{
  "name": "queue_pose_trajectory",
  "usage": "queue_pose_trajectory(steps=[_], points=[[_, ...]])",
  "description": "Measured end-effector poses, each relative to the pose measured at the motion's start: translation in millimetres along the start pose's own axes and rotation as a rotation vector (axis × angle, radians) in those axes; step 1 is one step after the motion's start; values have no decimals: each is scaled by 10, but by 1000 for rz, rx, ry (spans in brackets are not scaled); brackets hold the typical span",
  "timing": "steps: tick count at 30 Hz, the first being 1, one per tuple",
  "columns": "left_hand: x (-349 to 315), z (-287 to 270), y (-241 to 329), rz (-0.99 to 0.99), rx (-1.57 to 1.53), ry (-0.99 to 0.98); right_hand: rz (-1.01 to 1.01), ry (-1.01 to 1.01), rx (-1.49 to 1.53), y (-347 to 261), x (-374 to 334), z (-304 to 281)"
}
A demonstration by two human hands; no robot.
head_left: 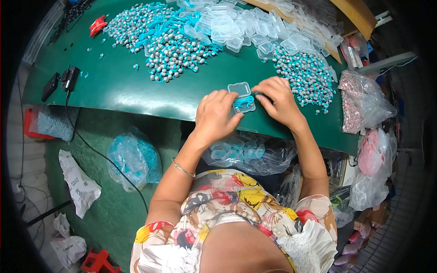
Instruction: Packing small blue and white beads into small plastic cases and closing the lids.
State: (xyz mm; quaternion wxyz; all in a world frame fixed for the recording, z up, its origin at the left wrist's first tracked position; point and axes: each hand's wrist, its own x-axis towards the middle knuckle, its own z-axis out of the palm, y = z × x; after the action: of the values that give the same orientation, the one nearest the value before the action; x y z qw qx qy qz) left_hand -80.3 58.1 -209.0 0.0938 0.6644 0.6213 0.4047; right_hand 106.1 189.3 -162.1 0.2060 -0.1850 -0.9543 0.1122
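Observation:
A small clear plastic case (239, 88) lies with its lid raised near the front edge of the green table. Coiled teal cord (244, 102) fills its lower half. My left hand (215, 113) grips the case from the left, fingertips at the lid and thumb by the lower rim. To the right of the case, my right hand (279, 103) has its thumb and bent fingers drawn together. A teal bit shows at those fingertips, but they hide most of what they hold.
Left of centre is a large heap of grey-and-teal beadlike pieces (170, 57), with a smaller heap (306, 77) on the right. Clear empty cases (236, 25) are piled at the back. A bag of cases (248, 152) lies below the table edge. A black cable (109, 159) hangs leftward.

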Motion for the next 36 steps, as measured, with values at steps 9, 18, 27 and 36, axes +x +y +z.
queue_pose_trajectory(steps=[9,18,27,36], points=[[-9,9,-8,15,-14,10,90,-58,-170,88,127,232],[13,-45,62,-60,-104,21,-45,97,-21,66,43,121],[-7,-31,28,61,5,13,-150,89,26,-53,-147,84],[-32,18,25,86,90,8,-83,149,-75,-183,-284,295]])
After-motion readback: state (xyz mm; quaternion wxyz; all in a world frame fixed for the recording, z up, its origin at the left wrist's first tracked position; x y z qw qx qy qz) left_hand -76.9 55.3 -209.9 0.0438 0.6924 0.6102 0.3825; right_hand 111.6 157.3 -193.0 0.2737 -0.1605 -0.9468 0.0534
